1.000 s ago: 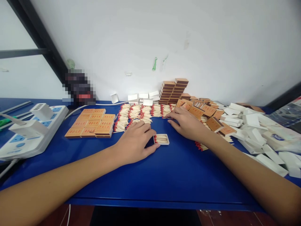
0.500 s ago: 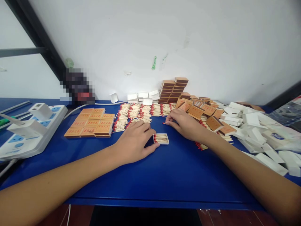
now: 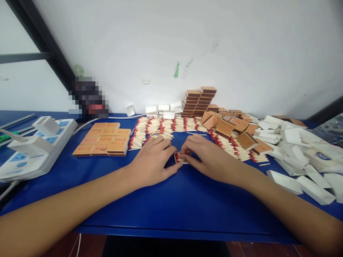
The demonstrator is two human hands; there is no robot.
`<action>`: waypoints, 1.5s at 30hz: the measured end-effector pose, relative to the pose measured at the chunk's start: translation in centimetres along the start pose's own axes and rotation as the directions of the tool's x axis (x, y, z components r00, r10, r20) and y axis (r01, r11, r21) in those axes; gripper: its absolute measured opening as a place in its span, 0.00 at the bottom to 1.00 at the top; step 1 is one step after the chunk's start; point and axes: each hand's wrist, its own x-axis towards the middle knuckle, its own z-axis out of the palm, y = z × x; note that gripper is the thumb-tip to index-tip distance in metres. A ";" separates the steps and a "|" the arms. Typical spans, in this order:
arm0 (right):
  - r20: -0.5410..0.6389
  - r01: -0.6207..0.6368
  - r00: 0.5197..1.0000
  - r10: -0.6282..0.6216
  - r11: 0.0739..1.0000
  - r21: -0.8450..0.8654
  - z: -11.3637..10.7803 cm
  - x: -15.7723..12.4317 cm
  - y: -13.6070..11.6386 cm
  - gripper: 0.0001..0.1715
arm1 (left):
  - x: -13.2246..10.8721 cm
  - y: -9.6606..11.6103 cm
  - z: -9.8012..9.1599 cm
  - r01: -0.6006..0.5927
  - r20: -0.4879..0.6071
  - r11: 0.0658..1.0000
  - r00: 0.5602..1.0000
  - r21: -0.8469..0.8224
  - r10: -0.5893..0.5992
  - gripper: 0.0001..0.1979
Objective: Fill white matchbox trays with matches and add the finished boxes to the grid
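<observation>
My left hand (image 3: 152, 162) grips the left end of a small white matchbox tray (image 3: 176, 157) between thumb and forefinger. The tray lies on the blue table, and red-headed matches (image 3: 179, 156) fill the part I can see. My right hand (image 3: 199, 151) is over the tray's right half, its thumb and fingers pinched together at the matches; the match in the pinch is mostly hidden. Beyond my hands, rows of loose matches (image 3: 166, 125) are spread out. More loose matches (image 3: 227, 144) lie beside my right wrist.
Closed orange matchboxes (image 3: 103, 139) sit at the left, near a white power strip (image 3: 53, 150). Stacked matchboxes (image 3: 197, 103) stand against the wall. Empty orange sleeves (image 3: 225, 126) are heaped at right, beside piled white trays (image 3: 289, 142). More trays (image 3: 163, 108) line the back.
My right hand has moved left and toward me, carrying a match from beside the loose piles to over the tray. My left hand stays at the tray's end.
</observation>
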 end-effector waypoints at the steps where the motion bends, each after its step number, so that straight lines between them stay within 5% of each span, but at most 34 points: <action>1: -0.003 0.002 1.000 -0.002 1.000 0.001 -0.1 0.0 0.1 0.08 | 0.0 0.0 0.0 0.000 0.002 1.000 1.000 0.000 0.000 0.16; 7: -0.210 -0.067 0.977 0.028 0.981 -0.183 -1.7 0.5 4.2 0.11 | -0.1 0.0 0.0 -0.006 0.001 1.000 1.000 -0.001 0.006 0.17; 14: -0.124 -0.206 0.977 0.171 0.905 -0.373 -2.2 0.7 9.4 0.11 | -0.1 -0.1 0.1 -0.019 -0.012 1.000 1.000 -0.004 0.019 0.17; 36: -0.136 -0.156 0.982 0.131 0.969 -0.194 -0.6 2.1 8.6 0.09 | -0.1 -0.1 0.1 -0.037 -0.023 0.999 0.999 0.003 0.037 0.17; 45: -0.187 -0.162 0.976 0.113 0.948 -0.274 0.1 2.8 7.8 0.08 | -0.1 -0.1 0.1 -0.037 -0.022 0.999 0.999 0.002 0.037 0.17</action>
